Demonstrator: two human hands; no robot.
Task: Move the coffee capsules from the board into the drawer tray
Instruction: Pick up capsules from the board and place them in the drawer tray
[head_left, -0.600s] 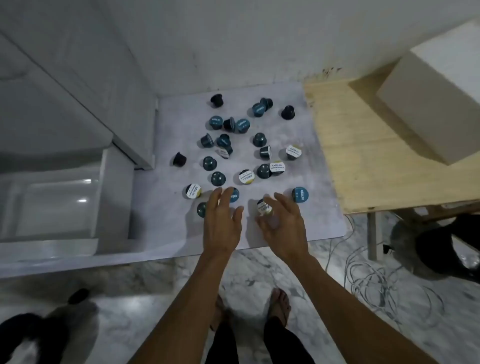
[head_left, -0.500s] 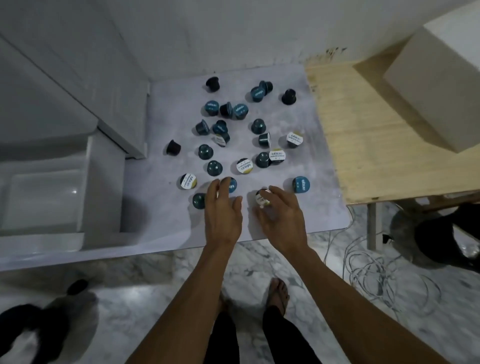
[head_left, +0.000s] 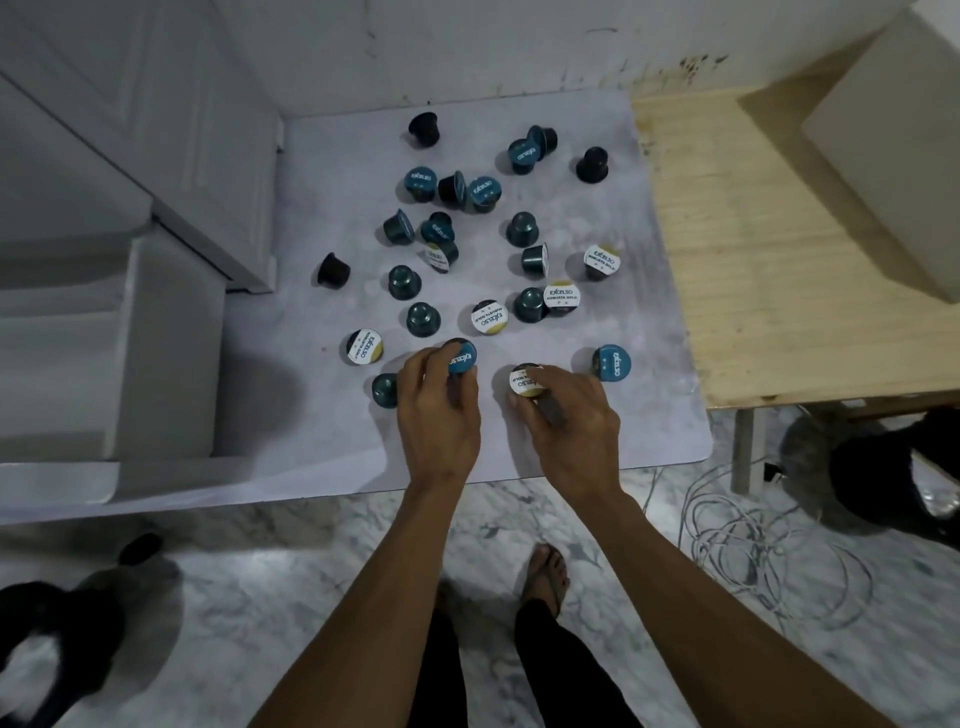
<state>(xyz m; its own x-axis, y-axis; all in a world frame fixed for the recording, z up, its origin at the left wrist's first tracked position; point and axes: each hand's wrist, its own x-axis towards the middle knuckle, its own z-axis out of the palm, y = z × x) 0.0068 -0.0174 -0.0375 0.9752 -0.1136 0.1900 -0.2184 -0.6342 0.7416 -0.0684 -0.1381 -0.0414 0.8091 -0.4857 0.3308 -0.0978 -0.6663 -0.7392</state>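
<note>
A: Head view. Left hand (head_left: 439, 410) pinches a blue-lidded capsule (head_left: 461, 357); right hand (head_left: 569, 415) pinches a white-lidded capsule (head_left: 524, 381), both at the board's (head_left: 311, 405) near edge.

B: Drawer tray (head_left: 57, 364)?

A: Left of the board, nearer the left hand. Remaining capsules (head_left: 485, 318) lie scattered beyond; nothing blocks the way.

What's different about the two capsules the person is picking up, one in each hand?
The blue-lidded capsule in the left hand has a blue foil top with white lettering; the white-lidded capsule in the right hand has a white top with dark lettering and a gold edge. Both sit near the board's front edge, gripped by fingertips.
</note>
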